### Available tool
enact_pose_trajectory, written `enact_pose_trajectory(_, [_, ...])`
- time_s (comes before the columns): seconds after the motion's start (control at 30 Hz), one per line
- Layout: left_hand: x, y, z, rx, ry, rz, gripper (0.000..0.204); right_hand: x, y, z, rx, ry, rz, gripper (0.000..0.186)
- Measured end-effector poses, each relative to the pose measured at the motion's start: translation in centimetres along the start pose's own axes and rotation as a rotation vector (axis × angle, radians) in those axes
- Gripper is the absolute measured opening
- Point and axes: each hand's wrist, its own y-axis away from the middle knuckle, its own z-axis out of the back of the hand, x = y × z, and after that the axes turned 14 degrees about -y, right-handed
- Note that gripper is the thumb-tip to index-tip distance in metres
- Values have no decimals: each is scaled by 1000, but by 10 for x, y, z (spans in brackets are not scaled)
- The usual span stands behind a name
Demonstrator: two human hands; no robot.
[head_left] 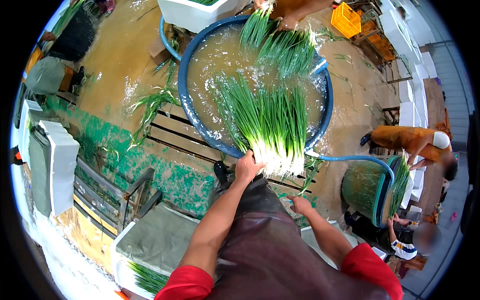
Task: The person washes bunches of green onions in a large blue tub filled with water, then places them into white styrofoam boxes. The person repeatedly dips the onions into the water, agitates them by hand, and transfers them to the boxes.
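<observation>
A wide bunch of green onions (267,120) fans out over the near rim of a round blue tub (183,82) of murky water. Its white, rooted ends point toward me, and its green tops lie in the water. My left hand (247,167) grips the bunch at the left edge of the white stems. Lower and to the right, my right hand (301,205) is apart from the bunch with its fingers curled in. Whether something small is between those fingers, I cannot make out. Across the tub, another person's hands (287,22) hold more green onions (287,52) over the water.
A blue hose (350,158) runs from the tub's near right rim to a second tub (362,185), where other people handle green onions. Loose leaves (152,107) lie on the wet floor. A white foam box (197,15) stands beyond; a covered box (157,237) is near my left arm.
</observation>
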Motion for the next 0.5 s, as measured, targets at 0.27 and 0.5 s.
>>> enact_pose_trajectory(0.27, [21, 8, -1, -196, 540, 39, 24, 181, -189, 54, -335, 50, 299, 15])
enact_pose_trajectory(0.5, [-8, -85, 55, 109, 252, 204, 36, 173, -242, 44, -110, 376, 199, 13])
